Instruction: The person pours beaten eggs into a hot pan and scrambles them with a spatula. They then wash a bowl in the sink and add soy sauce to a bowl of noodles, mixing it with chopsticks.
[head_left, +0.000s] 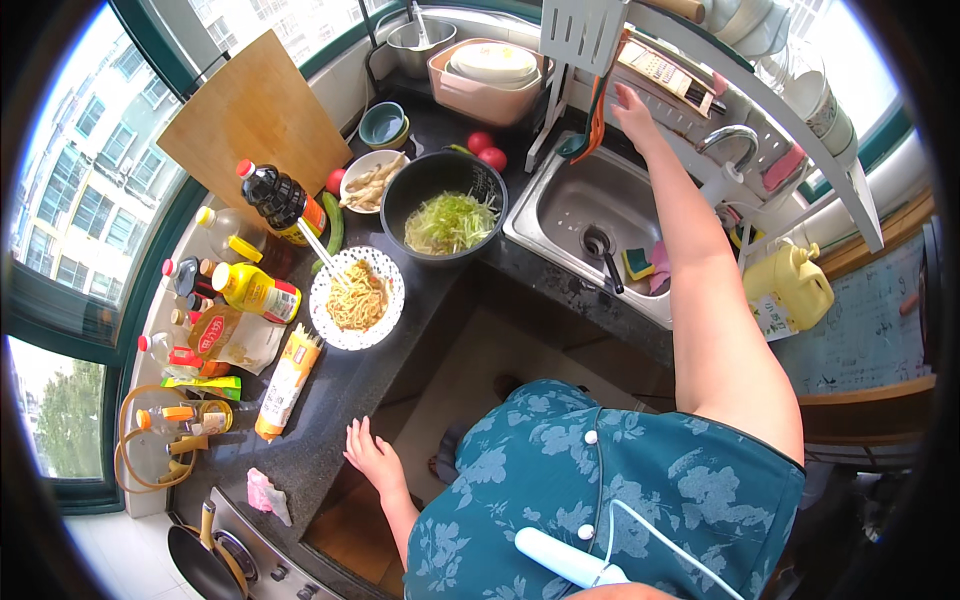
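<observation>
My right hand (634, 116) reaches across the sink (585, 184), beside an orange spatula (596, 124) and a dark green ladle (574, 144) that hang from the rack. Its fingers are apart and nothing shows in them; whether they touch a utensil I cannot tell. Down by the counter's front edge, my left hand (373, 457) holds nothing, fingers spread. Ahead of it are a pack of dried noodles (289, 386) and a spotted bowl of cooked noodles (356, 298) with white chopsticks (319, 244). A dark pot (446, 206) contains shredded pale green vegetable.
Bottles, such as a soy sauce bottle (281, 199), crowd the window side near a wooden cutting board (251, 124). A frying pan (202, 562) sits on the stove. The white dish rack (817, 90) overhangs the sink. A yellow jug (791, 289) stands at right.
</observation>
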